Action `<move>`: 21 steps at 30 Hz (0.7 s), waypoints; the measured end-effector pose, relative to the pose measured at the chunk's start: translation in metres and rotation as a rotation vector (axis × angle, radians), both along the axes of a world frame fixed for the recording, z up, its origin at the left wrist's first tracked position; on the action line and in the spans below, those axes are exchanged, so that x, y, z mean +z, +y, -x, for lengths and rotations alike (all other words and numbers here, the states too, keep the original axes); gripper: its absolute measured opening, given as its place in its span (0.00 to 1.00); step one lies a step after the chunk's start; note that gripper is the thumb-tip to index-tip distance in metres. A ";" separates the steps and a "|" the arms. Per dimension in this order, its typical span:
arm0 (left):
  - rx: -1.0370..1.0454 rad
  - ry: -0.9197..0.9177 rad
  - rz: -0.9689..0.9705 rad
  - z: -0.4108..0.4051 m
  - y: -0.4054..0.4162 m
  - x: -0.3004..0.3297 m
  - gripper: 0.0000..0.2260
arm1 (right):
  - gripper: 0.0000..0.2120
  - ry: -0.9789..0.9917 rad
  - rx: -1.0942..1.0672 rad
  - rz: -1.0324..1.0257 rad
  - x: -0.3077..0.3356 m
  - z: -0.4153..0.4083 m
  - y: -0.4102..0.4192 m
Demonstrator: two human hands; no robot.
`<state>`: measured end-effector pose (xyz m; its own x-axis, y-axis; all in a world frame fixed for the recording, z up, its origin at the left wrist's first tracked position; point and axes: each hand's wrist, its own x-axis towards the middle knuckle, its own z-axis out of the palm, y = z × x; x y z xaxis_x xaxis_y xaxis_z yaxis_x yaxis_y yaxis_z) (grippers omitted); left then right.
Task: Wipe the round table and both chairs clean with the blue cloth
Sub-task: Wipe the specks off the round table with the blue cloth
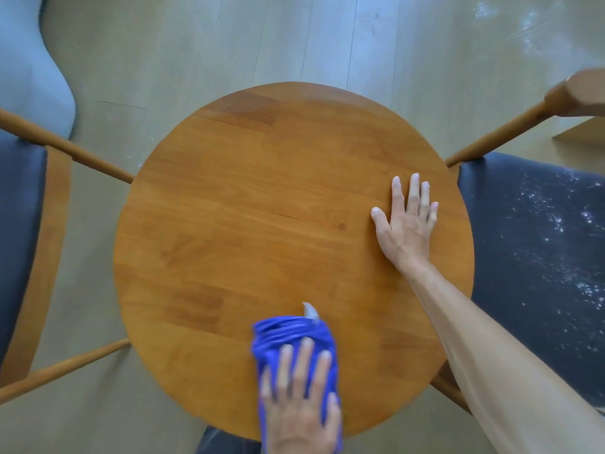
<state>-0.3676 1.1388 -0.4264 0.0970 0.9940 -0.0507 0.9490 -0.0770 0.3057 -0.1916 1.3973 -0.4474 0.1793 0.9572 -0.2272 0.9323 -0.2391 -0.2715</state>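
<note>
- Left hand (299, 401): lies palm-down on the blue cloth (293, 339) with fingers straight and slightly spread; it presses the cloth flat against the bench (255, 208) and does not curl round it.
- Blue cloth: bunched into folds, it sits under and just ahead of the left hand's fingertips, at the near edge of the round bench top. A small pale tag or corner protrudes from the cloth's far side.
- Right hand (407, 221): rests flat on the bench top, fingers extended and close together, thumb spread toward the left hand. It holds nothing. Its forearm crosses the bench edge on the right.
- Bench: round wooden top; the surface between the two hands shows bare wood grain.
- Right chair (537, 257): stands just beyond the right hand, outside the bench edge. Its dark seat carries scattered white specks. Its wooden frame runs under the bench rim.
- Left chair (23, 231): stands well apart from the left hand, on the opposite side of the bench; dark seat, wooden frame.
- Floor (229, 44): pale wooden planks, with white specks far ahead of the right hand.
</note>
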 end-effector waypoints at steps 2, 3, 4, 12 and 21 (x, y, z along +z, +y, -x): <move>-0.195 -0.068 -0.004 -0.048 0.011 0.001 0.26 | 0.31 0.029 -0.001 0.008 0.001 -0.003 0.001; -0.298 -0.102 -0.024 -0.065 0.024 0.001 0.25 | 0.30 0.053 -0.003 0.007 0.002 -0.004 0.002; -0.392 -0.130 -0.039 -0.075 0.038 0.001 0.25 | 0.29 0.084 -0.011 0.004 0.003 -0.005 0.002; -0.318 -0.089 -0.107 0.035 0.177 -0.004 0.26 | 0.28 0.152 0.004 0.009 0.015 -0.025 0.000; 0.493 0.017 -0.016 0.168 0.190 -0.004 0.28 | 0.32 -0.041 0.026 -0.024 0.012 -0.001 -0.006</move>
<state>-0.5361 1.3284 -0.4303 -0.3855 0.9221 -0.0329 0.8785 0.3777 0.2925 -0.1909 1.3912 -0.4358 0.1634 0.9667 -0.1968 0.9485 -0.2088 -0.2381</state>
